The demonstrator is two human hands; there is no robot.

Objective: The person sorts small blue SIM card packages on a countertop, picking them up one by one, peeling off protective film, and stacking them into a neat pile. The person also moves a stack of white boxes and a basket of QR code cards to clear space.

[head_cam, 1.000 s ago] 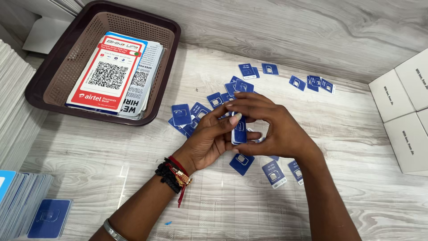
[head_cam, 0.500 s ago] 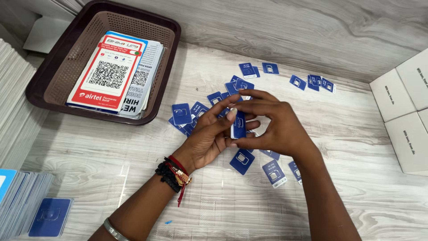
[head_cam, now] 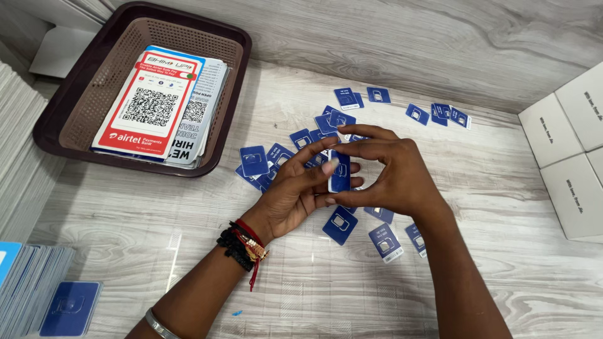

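Two stacks of blue cards sit nearest us at the lower left: a row of cards standing on edge [head_cam: 25, 285] and, just beside it, a dark blue card lying flat [head_cam: 69, 306]. Above these, our left forearm crosses the pale wood-grain table [head_cam: 125, 213], with a metal bangle [head_cam: 158, 324] near the elbow side and dark beads and red thread [head_cam: 242, 245] at the wrist. Our left hand [head_cam: 295, 198] lies palm up, fingers curled, cradling a small stack of blue cards [head_cam: 340, 172] held upright on edge. Our right hand [head_cam: 392, 176] closes on that same stack from the other side, thumb below and fingers arched over the top, so both hands pinch it between them. Under and around the hands, loose blue cards [head_cam: 339, 224] lie scattered flat on the table, some overlapping, and more of them trail off toward the far right [head_cam: 440, 113]. At the right edge stand white boxes [head_cam: 571, 150], well apart from the hands. Farthest away, at the upper left, a dark brown mesh basket [head_cam: 88, 94] holds a pile of printed sheets [head_cam: 160, 107], the top one red and white with a square code pattern.
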